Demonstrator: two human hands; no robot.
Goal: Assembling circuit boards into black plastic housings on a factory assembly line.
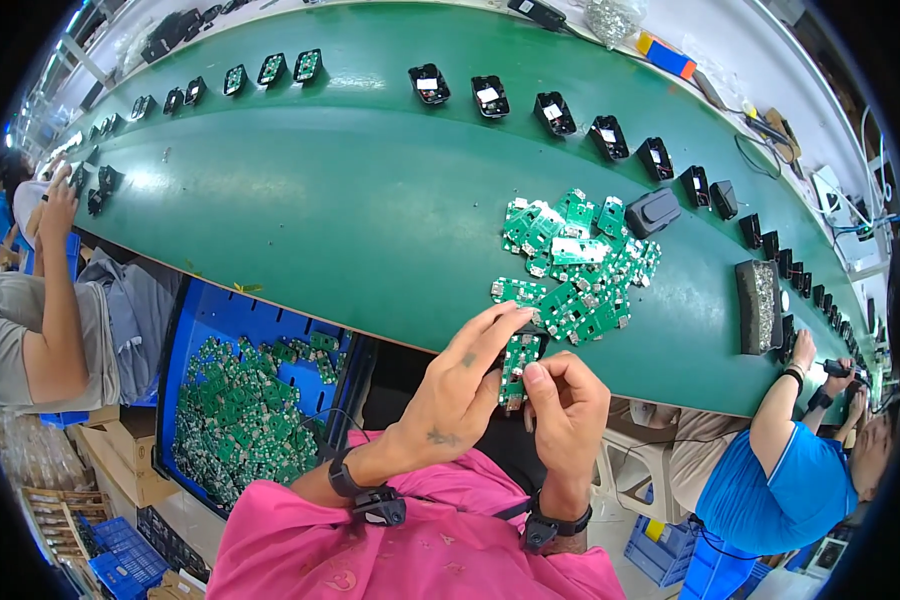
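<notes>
Both my hands hold one small green circuit board [517, 366] just in front of the green conveyor belt [350, 200]. My left hand [460, 385] pinches its upper left edge with the fingers. My right hand [566, 405] grips its right side, thumb pressed on the board's face. A black casing part seems to sit behind the board, partly hidden by my fingers. Just beyond my hands, a pile of several similar green boards [575, 262] lies on the belt.
A blue bin [202, 325] of green boards sits at my lower left. Black casings [555, 112] line the belt's far side; a larger black casing [653, 211] and a black tray [759, 306] lie right. A person [40, 320] sits left, another in blue [780, 470] right.
</notes>
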